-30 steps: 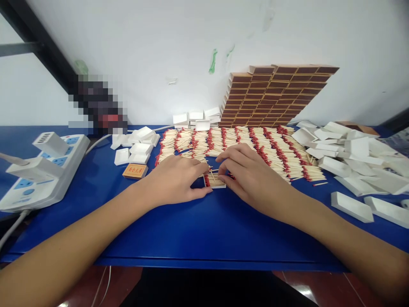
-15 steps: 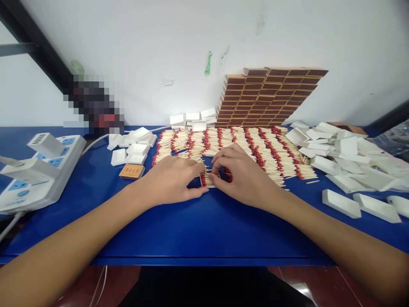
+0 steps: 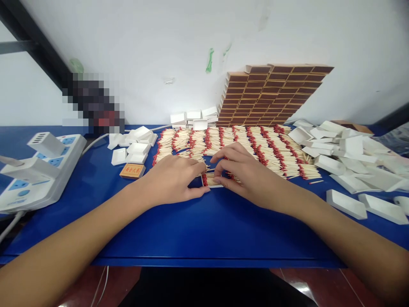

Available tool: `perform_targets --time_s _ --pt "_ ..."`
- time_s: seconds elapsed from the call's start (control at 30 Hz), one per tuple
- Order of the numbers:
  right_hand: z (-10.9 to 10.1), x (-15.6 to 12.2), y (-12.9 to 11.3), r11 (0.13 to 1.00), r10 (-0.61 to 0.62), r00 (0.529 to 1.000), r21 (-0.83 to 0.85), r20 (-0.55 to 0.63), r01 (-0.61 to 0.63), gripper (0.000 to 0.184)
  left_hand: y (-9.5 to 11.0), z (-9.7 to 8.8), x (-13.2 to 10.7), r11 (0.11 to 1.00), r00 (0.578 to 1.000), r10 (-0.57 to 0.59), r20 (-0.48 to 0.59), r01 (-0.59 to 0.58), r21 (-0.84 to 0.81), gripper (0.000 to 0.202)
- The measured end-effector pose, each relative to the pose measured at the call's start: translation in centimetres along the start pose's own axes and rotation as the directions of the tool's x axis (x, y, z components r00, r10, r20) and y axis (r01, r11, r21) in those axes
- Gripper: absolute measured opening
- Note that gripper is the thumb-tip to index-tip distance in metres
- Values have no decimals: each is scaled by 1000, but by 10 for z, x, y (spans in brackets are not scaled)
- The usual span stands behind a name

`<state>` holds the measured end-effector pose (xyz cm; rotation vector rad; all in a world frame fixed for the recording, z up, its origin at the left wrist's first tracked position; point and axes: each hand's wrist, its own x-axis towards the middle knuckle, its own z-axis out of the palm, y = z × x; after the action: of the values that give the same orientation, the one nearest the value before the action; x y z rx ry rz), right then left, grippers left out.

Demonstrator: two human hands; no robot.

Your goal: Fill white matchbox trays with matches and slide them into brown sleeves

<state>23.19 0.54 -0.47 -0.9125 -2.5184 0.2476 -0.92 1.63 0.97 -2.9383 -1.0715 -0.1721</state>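
Observation:
A small white matchbox tray with red-headed matches in it lies on the blue table between my hands. My left hand is closed around its left end, thumb along the near side and fingers over the far side. At the right end, the curled fingers and thumb of my right hand reach over the matches. A match stick shows by its fingertips; whether they grip it is unclear. Rows of loose matches spread behind both hands, partly hidden by them.
Stacked matchboxes lean by the wall. White empty trays are heaped at right, with smaller groups at left and back. An orange matchbox lies left of my left hand. A power strip stands far left.
My right hand has shifted slightly right, and its thumb and fingertips sit farther apart. My left hand stays at the tray. The view has moved a little.

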Motion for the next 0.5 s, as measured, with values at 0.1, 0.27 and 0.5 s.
perform_targets --time_s 0.1,0.27,0.5 --pt "-1 0 0 1000 -8 999 24 35 7 14 -1 1 0 1000 1000 12 -20 -12 0 31" --pt "2 3 12 997 45 996 -64 -81 -50 14 -1 2 0 1000 1000 11 -20 -11 1 31" --pt "12 7 29 988 74 997 -137 -32 -77 11 0 2 -1 1000 1000 6 -17 -6 3 33"
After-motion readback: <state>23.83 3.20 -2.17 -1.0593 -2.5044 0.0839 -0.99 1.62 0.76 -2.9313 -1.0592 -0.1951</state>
